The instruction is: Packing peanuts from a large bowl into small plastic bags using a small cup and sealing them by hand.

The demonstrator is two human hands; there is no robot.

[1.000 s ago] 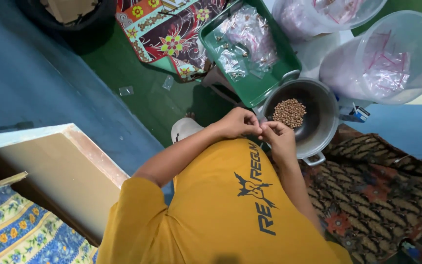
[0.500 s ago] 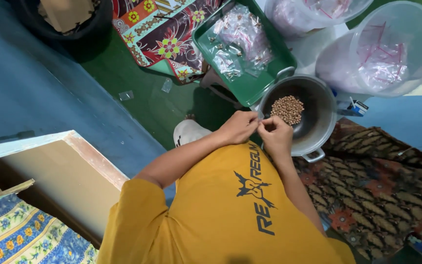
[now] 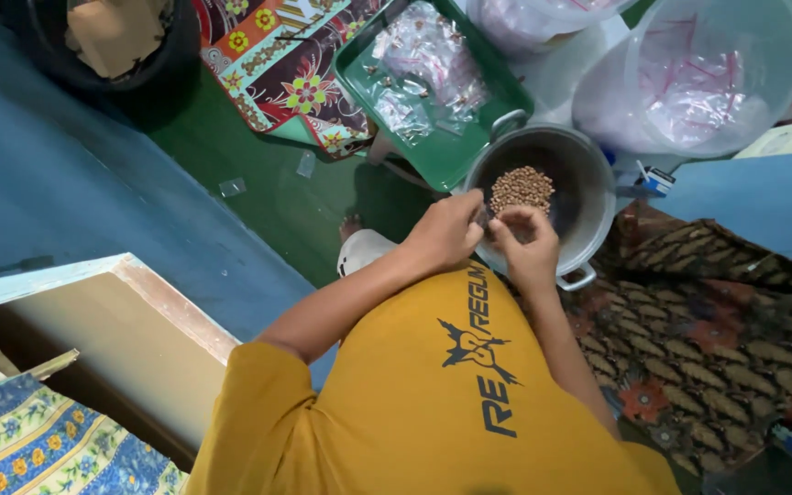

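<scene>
Both hands now sit over the near rim of the round grey metal pot [image 3: 588, 197], further in than a second ago. Left hand [image 3: 446, 231] and right hand [image 3: 524, 240] pinch something small between them (cannot tell what). Pot holds a heap of brown seeds [image 3: 522, 188]. Green plastic tray [image 3: 451, 156] just beyond the pot holds small clear bags [image 3: 428, 55]; two clear tubs [image 3: 689, 82] beside the pot hold more bags.

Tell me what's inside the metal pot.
The pot holds a small heap of brown beads on its dark bottom. The left hand and right hand cover its near rim, hiding whatever lies beneath them.
</scene>
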